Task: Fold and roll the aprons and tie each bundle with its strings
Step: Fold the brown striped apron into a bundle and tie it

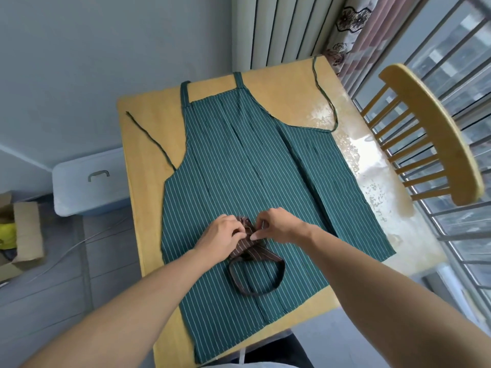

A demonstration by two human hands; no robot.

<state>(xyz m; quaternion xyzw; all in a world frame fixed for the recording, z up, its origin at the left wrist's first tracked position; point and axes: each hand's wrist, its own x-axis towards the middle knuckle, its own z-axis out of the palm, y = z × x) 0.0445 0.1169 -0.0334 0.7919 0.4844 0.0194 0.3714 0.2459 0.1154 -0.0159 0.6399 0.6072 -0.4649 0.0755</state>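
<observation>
A green apron (247, 166) with thin white stripes lies spread flat on a wooden table (148, 120), bib toward the far edge, hem hanging a little over the near edge. Its neck strap (184, 94) runs off the far side of the table. One waist string (150, 136) trails across the bare wood on the left, and the other (322, 94) curves over the glossy right part of the tabletop.

On top of the green apron, near its middle and toward the near side, sits a small brown bundle (245, 247) of striped cloth. Both hands meet over it. The left hand (221, 232) has its fingers curled in, pinching the bundle's cloth at the far end. The right hand (276, 225) also has its fingers curled, thumb and fingertips pinching at the same spot, just beside the left hand. Which strand each finger holds cannot be told. A brown loop (256, 277) of strap lies flat on the green apron just near of the bundle.

A wooden chair (430, 134) stands at the right of the table, by a railed window. Curtains (281, 30) hang beyond the far edge. On the floor at the left stand a pale blue box (87, 184) with a handle and an open carton (24, 235).
</observation>
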